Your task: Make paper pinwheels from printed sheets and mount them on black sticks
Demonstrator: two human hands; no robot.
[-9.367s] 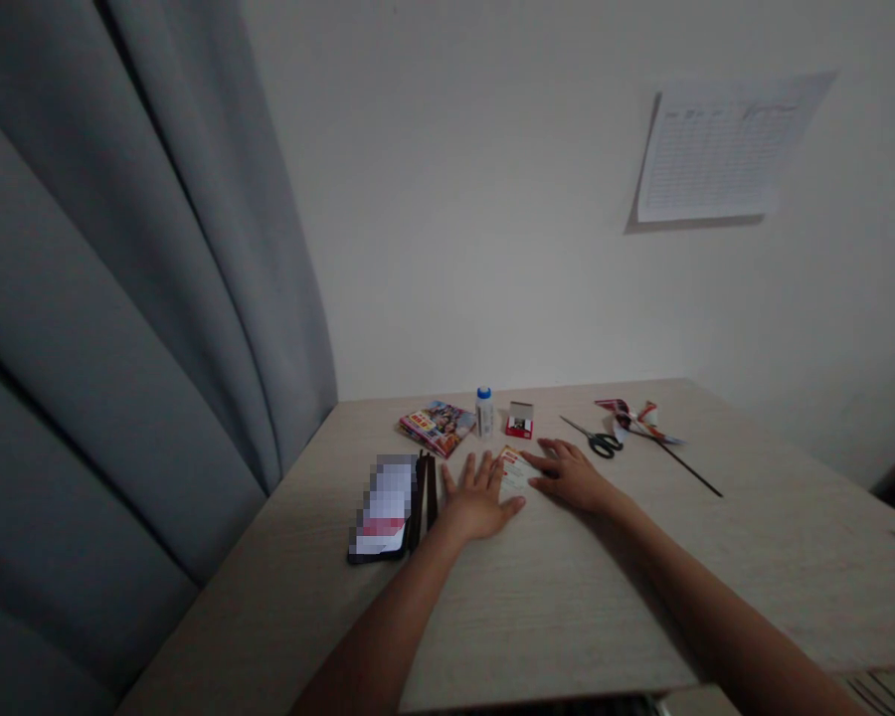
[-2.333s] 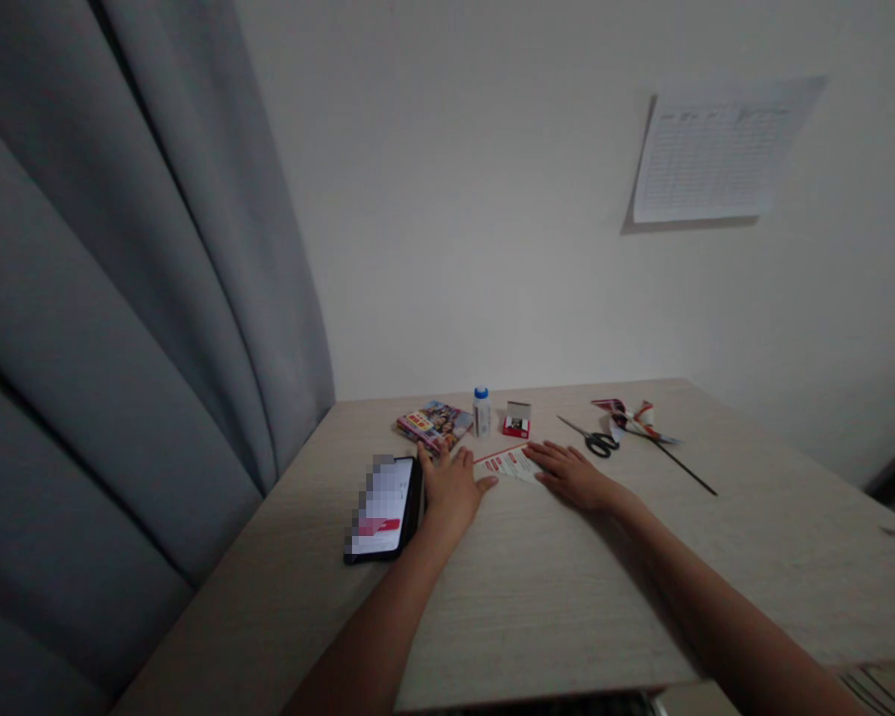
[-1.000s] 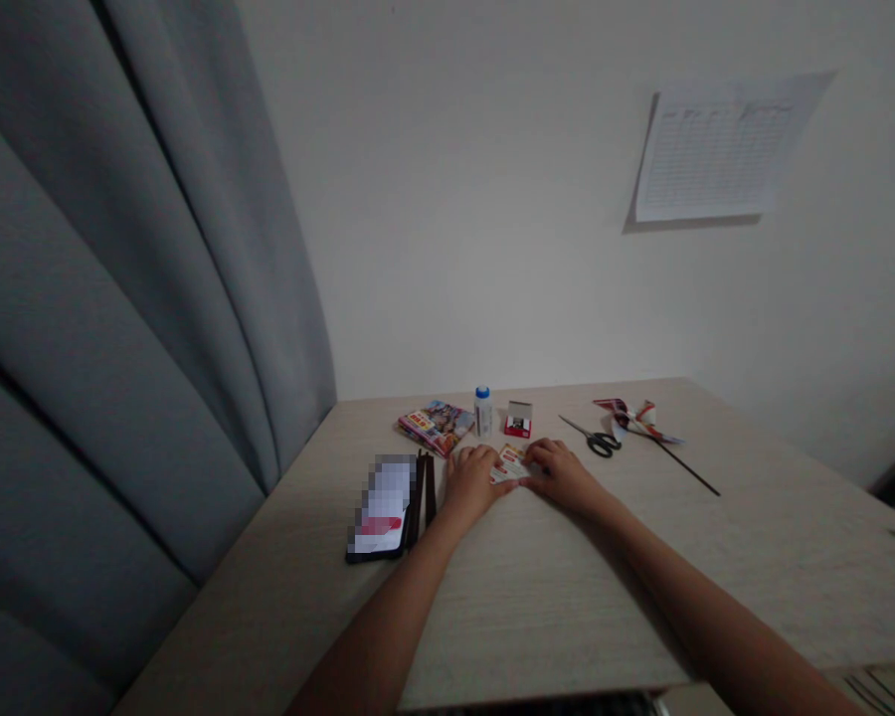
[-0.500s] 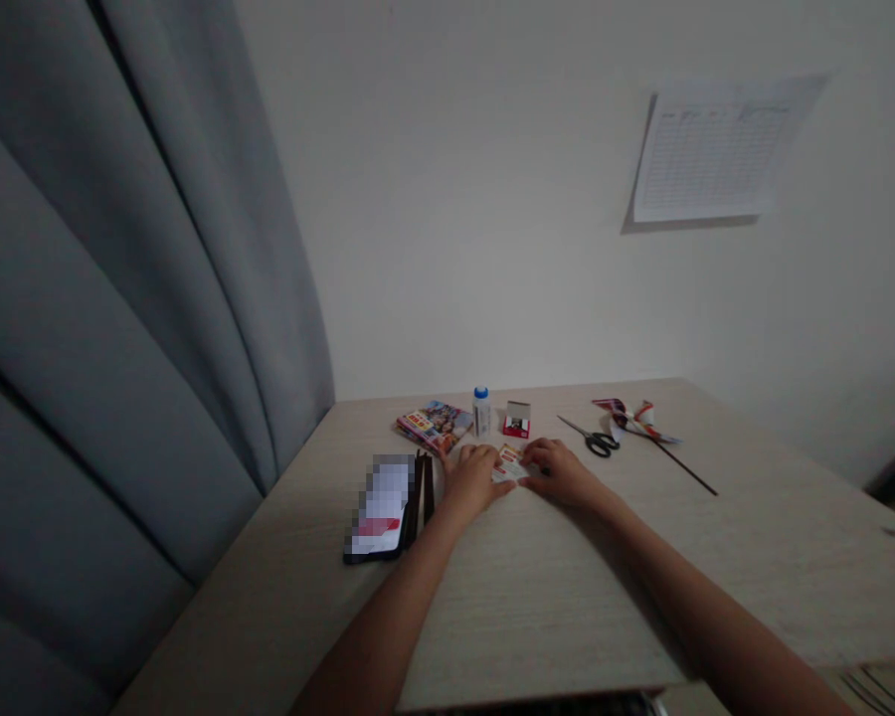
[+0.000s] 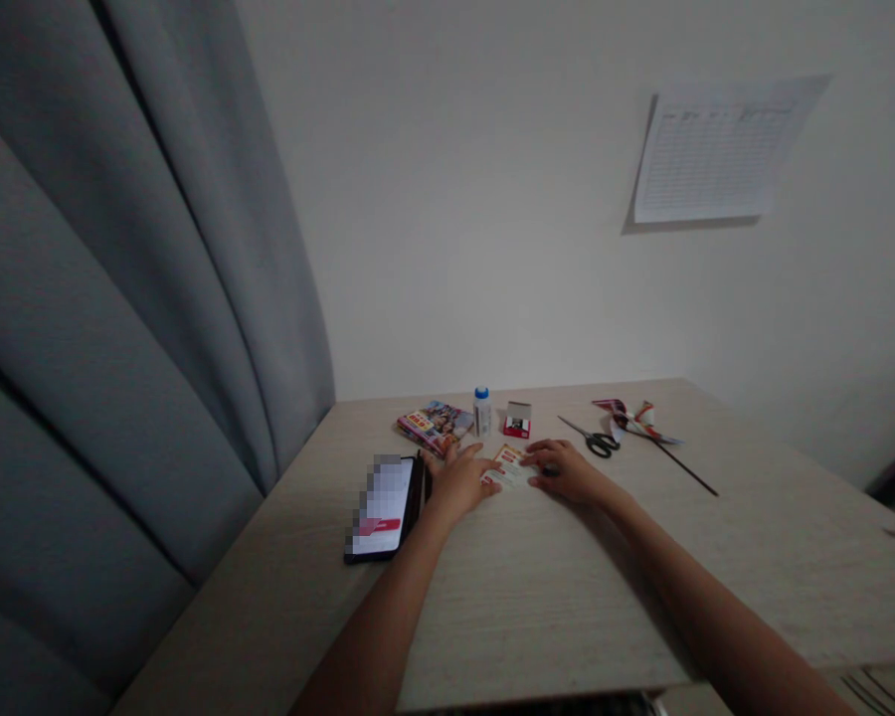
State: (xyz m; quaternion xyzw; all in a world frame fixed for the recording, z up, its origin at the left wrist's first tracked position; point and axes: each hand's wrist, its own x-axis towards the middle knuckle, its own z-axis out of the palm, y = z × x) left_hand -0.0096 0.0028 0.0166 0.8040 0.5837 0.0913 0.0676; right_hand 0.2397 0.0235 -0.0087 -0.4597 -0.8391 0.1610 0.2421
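A small printed paper square (image 5: 510, 464) with red and yellow print lies flat on the table between my hands. My left hand (image 5: 456, 481) has its fingers spread; its thumb and index finger reach the paper's left edge, while the other fingers extend toward the booklet. At the paper's right edge, my right hand (image 5: 567, 471) holds it down with bent fingers. Dark thin sticks (image 5: 421, 477) lie beside my left hand, partly hidden by it.
A phone (image 5: 380, 512) lies left of my left forearm. Farther back are a colourful booklet (image 5: 437, 426), a blue-capped bottle (image 5: 481, 413) and an open red box (image 5: 517, 426). Scissors (image 5: 595, 441) and a paper pinwheel (image 5: 630, 418) on a stick lie to the right.
My left hand has shifted left and its fingers have spread, uncovering more of the paper. My right hand has barely moved.
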